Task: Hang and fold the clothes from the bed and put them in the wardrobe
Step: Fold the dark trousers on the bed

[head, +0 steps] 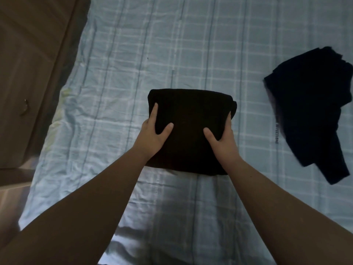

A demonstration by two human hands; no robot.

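Both hands — left [152, 131], right [221, 134] — gripping the folded black knit garment [191, 115] on the plaid sheet [133, 54]

Bare checked blue bedsheet [133, 54] lay open beyond and left of the grip; a crumpled dark garment [309, 111] blocked the right.

Single head-worn wide-angle view, looking steeply down and forward over the bed [191, 44]. Close range: both forearms enter from the bottom edge. Bed's left edge and adjoining wooden cabinet [28, 64] at frame left.
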